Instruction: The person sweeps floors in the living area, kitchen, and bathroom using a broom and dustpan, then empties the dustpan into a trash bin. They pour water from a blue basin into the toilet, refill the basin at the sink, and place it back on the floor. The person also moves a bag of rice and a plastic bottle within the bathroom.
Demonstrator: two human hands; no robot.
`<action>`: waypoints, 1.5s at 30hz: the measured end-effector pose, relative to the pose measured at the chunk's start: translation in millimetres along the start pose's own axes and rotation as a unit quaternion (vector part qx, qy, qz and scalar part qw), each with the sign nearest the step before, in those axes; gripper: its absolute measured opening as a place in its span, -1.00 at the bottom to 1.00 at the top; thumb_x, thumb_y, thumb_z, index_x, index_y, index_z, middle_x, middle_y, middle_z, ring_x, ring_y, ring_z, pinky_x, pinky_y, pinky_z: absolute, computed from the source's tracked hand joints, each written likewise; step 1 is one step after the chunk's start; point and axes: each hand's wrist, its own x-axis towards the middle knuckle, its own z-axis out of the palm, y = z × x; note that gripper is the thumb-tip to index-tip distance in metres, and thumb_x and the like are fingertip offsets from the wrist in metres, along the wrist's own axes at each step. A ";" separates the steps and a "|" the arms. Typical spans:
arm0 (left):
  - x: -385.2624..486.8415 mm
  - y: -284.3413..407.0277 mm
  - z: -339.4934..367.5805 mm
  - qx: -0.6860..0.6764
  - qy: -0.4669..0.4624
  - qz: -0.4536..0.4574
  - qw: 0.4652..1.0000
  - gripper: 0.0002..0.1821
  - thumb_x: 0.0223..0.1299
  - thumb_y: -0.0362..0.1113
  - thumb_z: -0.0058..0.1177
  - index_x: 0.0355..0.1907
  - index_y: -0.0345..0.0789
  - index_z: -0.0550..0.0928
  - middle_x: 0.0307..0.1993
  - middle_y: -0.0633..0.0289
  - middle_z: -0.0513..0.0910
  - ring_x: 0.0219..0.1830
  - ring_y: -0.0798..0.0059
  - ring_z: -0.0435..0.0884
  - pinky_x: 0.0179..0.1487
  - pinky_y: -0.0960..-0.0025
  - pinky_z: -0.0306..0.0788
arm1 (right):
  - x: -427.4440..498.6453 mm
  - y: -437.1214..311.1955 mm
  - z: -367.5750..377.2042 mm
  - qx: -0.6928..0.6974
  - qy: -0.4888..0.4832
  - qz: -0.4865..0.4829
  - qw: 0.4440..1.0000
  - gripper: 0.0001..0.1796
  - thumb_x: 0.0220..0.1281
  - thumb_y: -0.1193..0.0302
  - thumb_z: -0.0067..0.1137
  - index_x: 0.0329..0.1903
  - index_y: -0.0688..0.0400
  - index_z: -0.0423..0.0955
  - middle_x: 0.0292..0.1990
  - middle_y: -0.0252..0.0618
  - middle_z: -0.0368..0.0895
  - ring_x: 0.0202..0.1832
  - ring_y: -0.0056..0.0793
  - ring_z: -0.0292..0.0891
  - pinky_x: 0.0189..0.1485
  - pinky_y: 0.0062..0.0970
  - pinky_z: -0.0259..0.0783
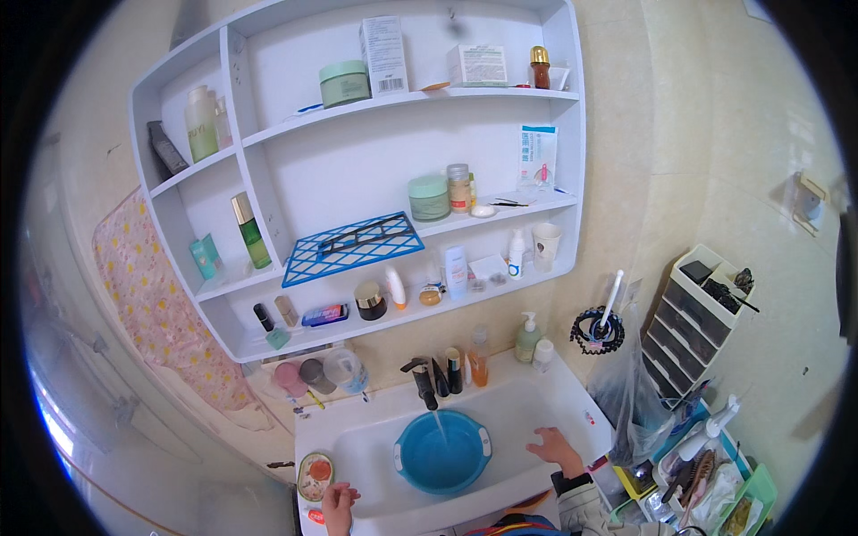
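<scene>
A blue plastic basin (446, 472) with white handles sits in the white washbasin (362, 462). Water runs into it from a black faucet (422, 385). My right hand (558, 450) is over the right side of the washbasin, fingers spread and holding nothing, apart from the blue basin. At the washbasin's left front edge is my left hand (340, 506), its fingers loosely bent with nothing seen in them. It is beside an oval soap dish (307, 484) that carries an orange-red bar of soap (321, 470).
A white wall shelf (395, 228) with jars, bottles and a blue lattice rack (354, 248) hangs above. Behind the faucet stand several bottles, a pump bottle (528, 338) among them. At right are a drawer tower (690, 328), a plastic bag (627, 402) and a hair dryer (704, 432).
</scene>
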 end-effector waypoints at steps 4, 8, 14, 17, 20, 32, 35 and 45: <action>-2.6 -1.4 -0.9 0.001 0.002 0.004 1.000 -0.84 0.30 -0.33 -0.10 -0.14 -0.33 0.48 -0.36 0.22 0.62 -0.34 0.51 0.64 -0.27 0.52 0.44 | -5.5 6.6 2.3 0.016 0.009 0.000 1.000 -0.37 -0.04 0.10 0.25 0.00 0.33 0.46 -0.01 0.20 0.48 0.15 0.09 0.29 0.19 -0.22 0.28; -3.2 -6.5 -3.7 0.005 0.004 0.007 1.000 -0.84 0.31 -0.33 -0.09 -0.14 -0.33 0.48 -0.36 0.22 0.62 -0.34 0.51 0.63 -0.28 0.53 0.43 | -11.2 15.7 5.9 0.015 0.016 -0.002 1.000 -0.36 -0.04 0.10 0.26 0.00 0.33 0.46 -0.03 0.20 0.49 0.14 0.09 0.30 0.19 -0.20 0.29; -7.3 -8.2 -6.4 -0.002 0.006 0.006 1.000 -0.86 0.31 -0.34 -0.10 -0.15 -0.32 0.48 -0.36 0.23 0.61 -0.35 0.50 0.63 -0.28 0.54 0.42 | -14.2 21.6 8.9 0.011 0.021 -0.010 1.000 -0.37 -0.04 0.11 0.26 0.01 0.32 0.45 -0.03 0.21 0.49 0.13 0.09 0.30 0.17 -0.18 0.30; -10.4 -7.7 -7.8 -0.006 0.010 0.011 1.000 -0.86 0.30 -0.35 -0.10 -0.15 -0.32 0.49 -0.36 0.23 0.61 -0.34 0.50 0.62 -0.27 0.54 0.42 | -14.6 20.9 11.2 0.017 0.013 -0.021 1.000 -0.38 -0.03 0.12 0.25 0.01 0.31 0.45 -0.03 0.21 0.48 0.13 0.09 0.30 0.17 -0.18 0.30; -9.3 -9.2 -9.2 0.010 0.011 0.003 1.000 -0.85 0.30 -0.33 -0.10 -0.14 -0.31 0.49 -0.36 0.24 0.60 -0.32 0.51 0.62 -0.27 0.54 0.42 | -13.9 19.6 14.4 0.020 0.013 -0.018 1.000 -0.38 -0.02 0.13 0.25 0.03 0.31 0.44 -0.02 0.23 0.45 0.13 0.09 0.30 0.18 -0.19 0.30; -13.0 -18.2 -17.8 0.023 0.001 -0.020 1.000 -0.80 0.32 -0.22 -0.07 -0.12 -0.27 0.49 -0.33 0.28 0.60 -0.30 0.53 0.61 -0.24 0.53 0.40 | -22.8 4.3 8.0 0.018 -0.019 0.028 0.999 -0.38 0.00 0.17 0.23 0.07 0.30 0.40 0.04 0.27 0.38 0.15 0.10 0.29 0.19 -0.21 0.29; -13.2 -12.1 -12.7 0.019 0.000 -0.020 1.000 -0.81 0.32 -0.23 -0.08 -0.12 -0.27 0.49 -0.33 0.27 0.61 -0.29 0.53 0.61 -0.23 0.53 0.40 | -24.9 5.2 8.3 0.011 -0.016 0.014 1.000 -0.38 0.00 0.17 0.24 0.07 0.31 0.40 0.03 0.27 0.39 0.14 0.11 0.30 0.17 -0.20 0.30; -20.9 -3.1 -7.1 0.011 -0.010 -0.013 1.000 -0.82 0.34 -0.30 -0.10 -0.11 -0.33 0.47 -0.33 0.24 0.60 -0.29 0.53 0.60 -0.23 0.53 0.39 | -30.7 8.4 7.0 0.017 -0.008 0.019 1.000 -0.39 -0.01 0.15 0.25 0.04 0.30 0.42 0.02 0.27 0.40 0.12 0.12 0.32 0.17 -0.18 0.31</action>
